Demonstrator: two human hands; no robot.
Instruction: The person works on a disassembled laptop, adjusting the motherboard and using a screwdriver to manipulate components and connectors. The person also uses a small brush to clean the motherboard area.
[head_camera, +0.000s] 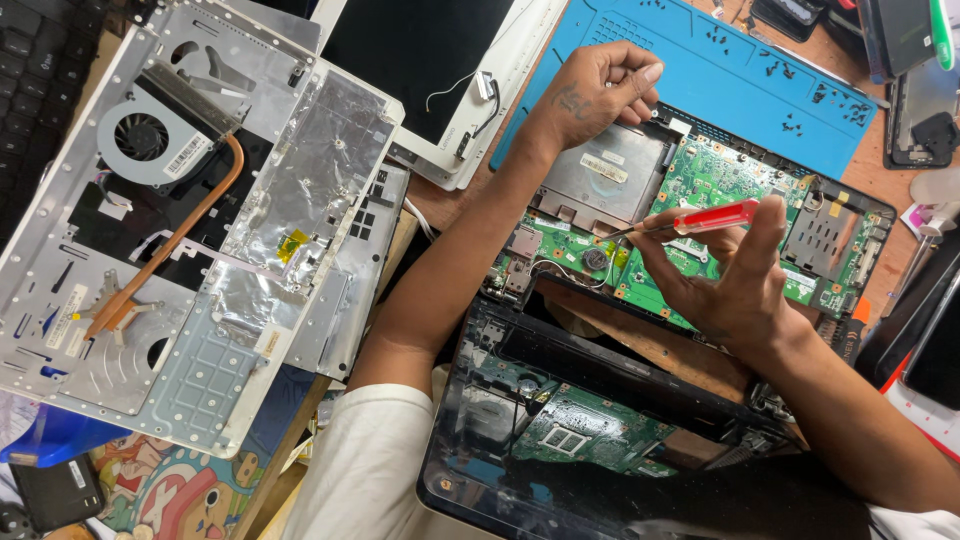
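An opened black laptop base (872, 205) lies before me, its green motherboard (735, 180) and a silver metal drive cover (600, 180) exposed. My right hand (735, 285) holds a red-handled screwdriver (712, 217) level over the board. Its thin tip points left, just above a round coin cell (596, 258). My left hand (598, 88) rests at the base's far corner beside the drive cover. Its fingers are curled together, and I cannot see anything in them.
A blue repair mat (730, 70) dotted with small screws lies behind the laptop. A white laptop lid (440, 70) and a silver chassis with fan (140, 138) and copper heat pipe (180, 235) fill the left. Another black base with a green board (585, 432) sits nearest me. Phones (925, 110) lie far right.
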